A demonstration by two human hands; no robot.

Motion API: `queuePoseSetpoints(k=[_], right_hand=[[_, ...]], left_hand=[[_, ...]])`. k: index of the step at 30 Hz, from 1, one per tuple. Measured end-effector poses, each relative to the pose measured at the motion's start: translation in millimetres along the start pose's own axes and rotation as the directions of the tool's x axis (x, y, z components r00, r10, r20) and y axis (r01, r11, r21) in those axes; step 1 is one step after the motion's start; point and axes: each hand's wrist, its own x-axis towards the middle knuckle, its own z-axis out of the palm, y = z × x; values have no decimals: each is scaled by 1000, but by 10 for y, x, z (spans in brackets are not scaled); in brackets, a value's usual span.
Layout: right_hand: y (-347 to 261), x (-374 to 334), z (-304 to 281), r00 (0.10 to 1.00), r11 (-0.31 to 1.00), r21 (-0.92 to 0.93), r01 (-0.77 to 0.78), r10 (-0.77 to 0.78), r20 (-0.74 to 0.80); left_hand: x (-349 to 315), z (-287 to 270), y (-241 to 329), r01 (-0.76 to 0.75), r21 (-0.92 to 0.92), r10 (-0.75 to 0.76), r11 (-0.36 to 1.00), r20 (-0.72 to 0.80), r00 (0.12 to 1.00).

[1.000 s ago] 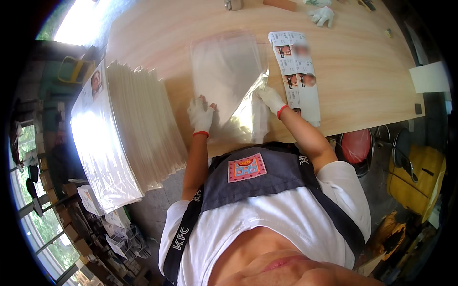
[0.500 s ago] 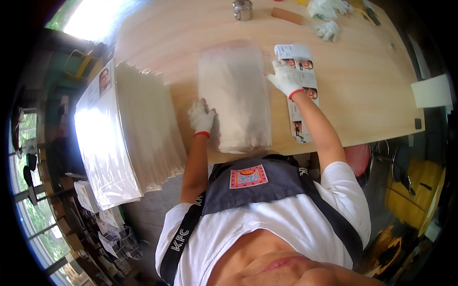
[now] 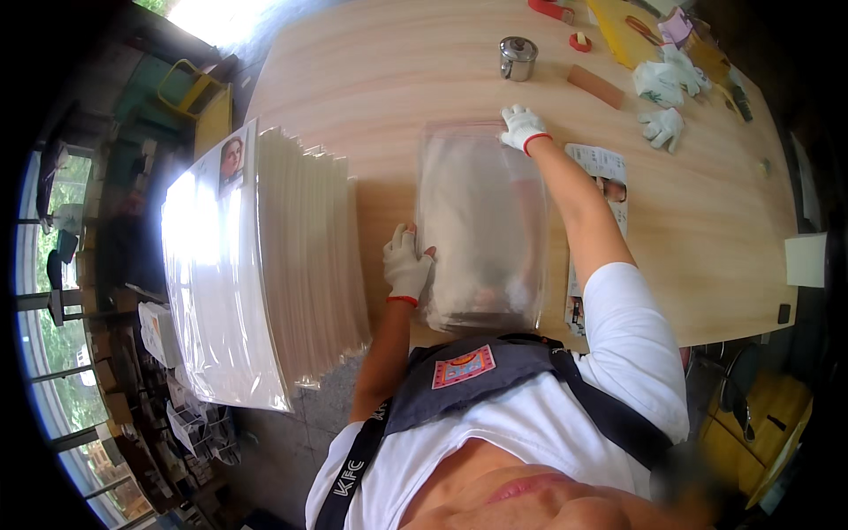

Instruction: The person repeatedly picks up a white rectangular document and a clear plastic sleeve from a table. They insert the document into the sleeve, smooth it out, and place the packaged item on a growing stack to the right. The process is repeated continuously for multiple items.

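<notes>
A flat stack of clear plastic bags [image 3: 481,225] lies on the table before me. My left hand [image 3: 407,265], in a white glove with a red cuff, rests against the stack's left edge; its fingers are apart. At the far right corner of the bags is my right hand [image 3: 523,127], gloved alike, with fingers stretched out and nothing visibly held. To the right, a row of printed cards with portrait photos [image 3: 611,190] is partly covered by my right forearm. On the left rises a tall stack of white sheets in clear film [image 3: 212,274], its top one bearing a portrait.
A steel lidded mug [image 3: 518,58] and a brown block [image 3: 595,86] stand at the back. Beyond them are a roll of red tape [image 3: 579,41], a yellow envelope [image 3: 612,31], scissors [image 3: 644,30] and spare white gloves [image 3: 662,129]. A yellow chair [image 3: 196,95] stands beyond the left edge.
My right hand has moved from the printed cards to the far right corner of the plastic bags. The left hand stays at their left edge. The whole view has shifted.
</notes>
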Motion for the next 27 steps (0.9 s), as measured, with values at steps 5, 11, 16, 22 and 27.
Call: queuePoseSetpoints(k=[5, 11, 16, 22, 27], right_hand=[[-50, -417, -189, 969, 989, -37, 140, -129, 210], [250, -1380, -212, 983, 863, 498, 84, 9, -182], [282, -2545, 1183, 917, 215, 973, -84, 399, -9], [-320, -3031, 653, 835, 157, 876, -456, 414, 361], [-331, -2840, 648, 920, 307, 873, -379, 226, 320]], left_hand=[[-1, -29, 89, 7, 34, -6, 999, -14, 1000], [51, -31, 111, 8, 34, -8, 999, 27, 1000], [-35, -106, 219, 17, 58, -21, 998, 65, 998], [-70, -48, 192, -16, 99, 5, 995, 111, 994], [-82, -88, 216, -104, 50, 98, 993, 115, 989]])
